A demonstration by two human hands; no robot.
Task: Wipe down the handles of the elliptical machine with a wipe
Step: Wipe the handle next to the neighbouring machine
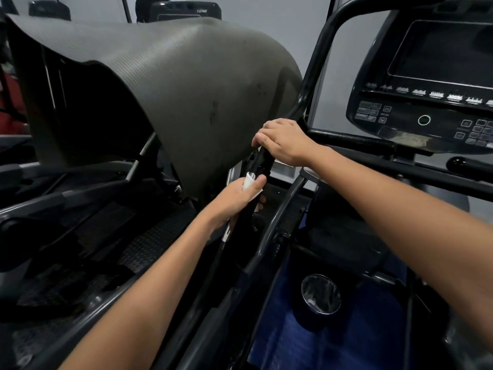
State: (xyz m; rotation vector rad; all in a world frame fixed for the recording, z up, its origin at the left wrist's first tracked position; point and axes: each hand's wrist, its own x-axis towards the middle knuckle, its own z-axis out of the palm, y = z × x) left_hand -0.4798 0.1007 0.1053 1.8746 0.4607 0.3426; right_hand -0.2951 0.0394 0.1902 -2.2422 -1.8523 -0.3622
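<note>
A black elliptical handle point(262, 162) runs diagonally through the middle of the view, from the lower centre up toward the curved upper bar. My left hand point(236, 198) grips the handle low down, with a white wipe point(250, 182) wrapped between its fingers and the bar. My right hand point(282, 141) grips the same handle just above, its fingers curled over the bar. A short stretch of bare black handle shows between the two hands.
A grey ribbed mat point(173, 84) hangs draped over the neighbouring machine on the left. The console point(437, 84) with its dark screen and buttons stands at the upper right. A round silver cap point(321, 293) sits on the blue body below. Black pedals lie lower left.
</note>
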